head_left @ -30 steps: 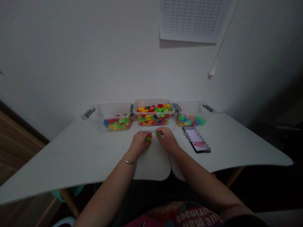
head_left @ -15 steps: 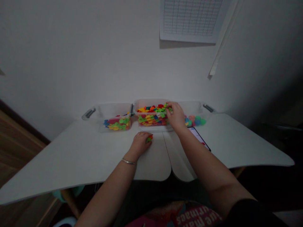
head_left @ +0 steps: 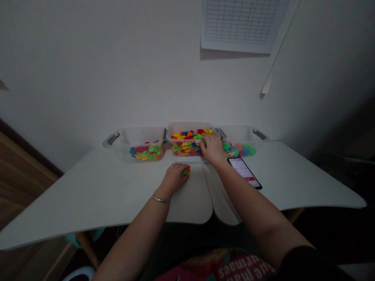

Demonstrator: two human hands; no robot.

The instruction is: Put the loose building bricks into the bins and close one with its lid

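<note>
My left hand (head_left: pixel 175 177) rests on the white table with its fingers closed around a small green and orange plastic building piece (head_left: pixel 186 172). Only part of that piece shows beside the thumb. At the front right of the middle clear box (head_left: pixel 190 158), my right hand (head_left: pixel 212 149) is held with curled fingers. Some green shows at its fingertips, but I cannot tell whether it is held or lies behind. Inside the box is a heap of red, yellow, green, orange and blue plastic pieces (head_left: pixel 187 147).
A left clear box (head_left: pixel 129 134) and a right clear box (head_left: pixel 238 130) hold more coloured pieces. On the table (head_left: pixel 96 187), right of a seam, lies a lit phone (head_left: pixel 245 173). Behind the boxes stands a wall with a printed sheet (head_left: pixel 237 25).
My right hand has come from over the middle box's right rim, down and toward me, to its front. My left hand has stayed put with its piece. More of the phone shows.
</note>
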